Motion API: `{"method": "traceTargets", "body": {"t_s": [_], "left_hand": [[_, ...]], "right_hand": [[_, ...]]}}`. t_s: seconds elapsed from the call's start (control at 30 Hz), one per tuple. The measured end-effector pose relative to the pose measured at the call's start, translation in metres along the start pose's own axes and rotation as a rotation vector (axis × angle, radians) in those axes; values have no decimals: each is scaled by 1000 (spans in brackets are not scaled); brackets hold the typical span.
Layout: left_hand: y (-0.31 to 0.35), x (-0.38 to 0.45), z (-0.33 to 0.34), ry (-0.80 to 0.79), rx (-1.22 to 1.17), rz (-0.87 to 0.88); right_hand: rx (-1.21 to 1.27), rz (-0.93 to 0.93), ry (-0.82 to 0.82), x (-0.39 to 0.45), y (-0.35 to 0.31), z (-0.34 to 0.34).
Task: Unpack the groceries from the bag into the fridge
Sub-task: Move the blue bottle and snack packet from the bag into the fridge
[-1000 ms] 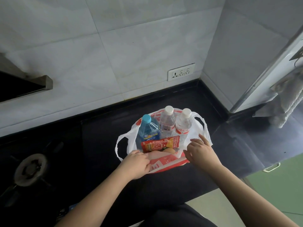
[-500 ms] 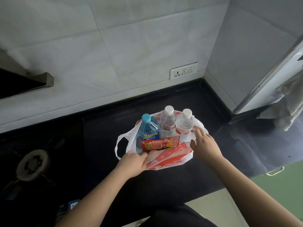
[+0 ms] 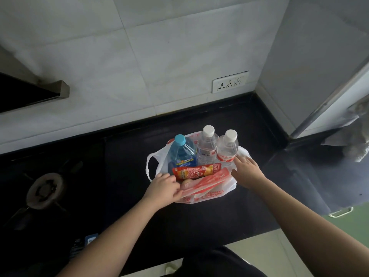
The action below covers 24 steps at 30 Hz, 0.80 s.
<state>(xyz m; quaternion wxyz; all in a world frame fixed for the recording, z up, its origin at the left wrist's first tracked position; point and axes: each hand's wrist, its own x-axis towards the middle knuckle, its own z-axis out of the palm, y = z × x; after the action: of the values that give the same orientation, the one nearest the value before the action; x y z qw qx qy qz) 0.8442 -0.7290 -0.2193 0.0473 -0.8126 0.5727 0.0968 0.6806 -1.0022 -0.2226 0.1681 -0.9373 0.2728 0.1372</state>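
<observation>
The black countertop (image 3: 199, 220) runs from the tiled back wall to its near edge, with bare dark surface around the bag on the near, far and right sides. To the left, well apart from the bag, sits a gas burner (image 3: 45, 190).

A white plastic bag (image 3: 227, 187) with red print stands open near the middle of the counter. Inside, at the far side, three bottles stand upright in a row, touching: a blue bottle (image 3: 182, 151) with a blue cap on the left, a clear bottle (image 3: 206, 147) with a white cap in the middle, and a second clear bottle (image 3: 227, 150) on the right. In front of them lies a red snack packet (image 3: 196, 171).

The left hand (image 3: 162, 188) grips the bag's near left rim, fingers curled round the plastic. The right hand (image 3: 246, 170) rests on the bag's right rim just beside the rightmost bottle, fingers fairly straight and holding nothing.

A wall socket (image 3: 229, 81) sits on the tiles beyond. At the far right stands a grey fridge (image 3: 311, 66), with a grey cloth (image 3: 357, 142) hanging near it.
</observation>
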Motion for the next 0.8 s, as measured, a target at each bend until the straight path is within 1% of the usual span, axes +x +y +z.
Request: {"method": "traceTargets", "body": {"t_s": [0.1, 0.2, 0.3, 0.4, 0.43, 0.47, 0.53, 0.7, 0.8], "left_hand": [[-7, -1, -1, 3, -71, -31], [-10, 2, -5, -92, -225, -94], [-14, 6, -6, -189, -394, -225], [-16, 9, -2, -213, -538, -376], [-16, 8, 0, -209, -557, -399], [-16, 8, 3, -193, -558, -388], [-15, 3, 9, -135, -511, -313], [-10, -11, 23, 46, -303, -115], [-6, -23, 36, 147, -157, -46]], "right_hand": [[-13, 4, -68, 2, 3, 7], [-37, 13, -90, 2, 5, 13], [-42, 3, -70, -1, 6, 15], [-75, -6, -43, -7, 10, 17], [-96, -14, -32, -11, 11, 18], [-122, -27, -20, -15, 12, 21], [-156, -67, 30, -25, 12, 26], [-167, -244, 226, -44, 7, 37], [-178, -332, 271, -53, 5, 42]]}}
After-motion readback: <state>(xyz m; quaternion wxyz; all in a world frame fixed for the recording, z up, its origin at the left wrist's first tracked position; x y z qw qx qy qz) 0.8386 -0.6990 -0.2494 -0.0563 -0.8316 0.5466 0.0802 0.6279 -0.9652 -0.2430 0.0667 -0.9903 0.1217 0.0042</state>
